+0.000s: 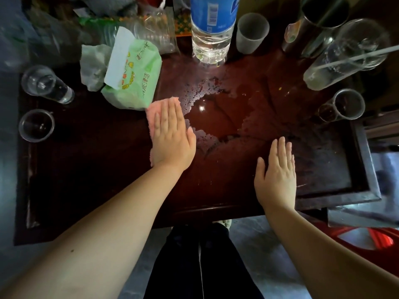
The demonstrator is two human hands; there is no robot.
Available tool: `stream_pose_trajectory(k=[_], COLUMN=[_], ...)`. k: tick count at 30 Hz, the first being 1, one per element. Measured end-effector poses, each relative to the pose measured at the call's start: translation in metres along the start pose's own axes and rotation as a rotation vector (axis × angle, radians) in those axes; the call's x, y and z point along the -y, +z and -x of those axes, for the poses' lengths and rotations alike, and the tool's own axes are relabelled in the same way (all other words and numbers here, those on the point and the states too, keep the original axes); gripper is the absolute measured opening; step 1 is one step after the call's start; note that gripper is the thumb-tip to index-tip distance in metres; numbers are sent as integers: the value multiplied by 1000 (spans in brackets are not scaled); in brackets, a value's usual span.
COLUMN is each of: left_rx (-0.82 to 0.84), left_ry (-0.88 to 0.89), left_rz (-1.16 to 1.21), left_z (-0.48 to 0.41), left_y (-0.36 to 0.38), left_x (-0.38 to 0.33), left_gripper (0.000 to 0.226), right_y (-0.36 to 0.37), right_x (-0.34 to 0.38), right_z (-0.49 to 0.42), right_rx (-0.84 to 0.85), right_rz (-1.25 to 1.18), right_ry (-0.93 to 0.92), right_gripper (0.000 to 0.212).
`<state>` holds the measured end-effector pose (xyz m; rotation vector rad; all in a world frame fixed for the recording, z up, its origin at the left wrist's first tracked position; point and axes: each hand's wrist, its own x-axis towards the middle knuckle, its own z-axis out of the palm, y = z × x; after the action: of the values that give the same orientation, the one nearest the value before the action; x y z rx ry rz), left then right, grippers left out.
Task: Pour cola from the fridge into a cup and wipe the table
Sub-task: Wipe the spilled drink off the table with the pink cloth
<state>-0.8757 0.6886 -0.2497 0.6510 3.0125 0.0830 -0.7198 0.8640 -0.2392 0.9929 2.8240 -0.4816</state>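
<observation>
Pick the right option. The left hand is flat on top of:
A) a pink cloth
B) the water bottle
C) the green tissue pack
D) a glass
A: the left hand lies flat, palm down, on the pink cloth, just left of the puddle on the table.

From here I count six drinking vessels on one table (86, 180): four clear glasses (47, 84) (36, 125) (349, 55) (343, 106), one frosted cup (251, 33), one metal tumbler (319, 24). One water bottle (210, 29), one tissue pack (131, 74), one pink cloth (151, 119).
</observation>
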Motion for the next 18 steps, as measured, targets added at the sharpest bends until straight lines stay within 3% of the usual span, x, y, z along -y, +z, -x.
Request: stream_pose_trajectory(k=[5,12,18], left_rx=[-1,44,55], left_ry=[-4,157,15], left_rz=[46,77,15], left_z=[26,50,39], left_y=[1,-7,-4], left_x=[-10,-1,-2], left_gripper=[67,61,63], right_y=[-1,-4,-5], right_x=[1,1,1], right_z=[0,0,0], right_rx=[-3,-4,-6], right_rz=[-8,-1,0], right_ry=[2,2,4], right_gripper=[59,62,64])
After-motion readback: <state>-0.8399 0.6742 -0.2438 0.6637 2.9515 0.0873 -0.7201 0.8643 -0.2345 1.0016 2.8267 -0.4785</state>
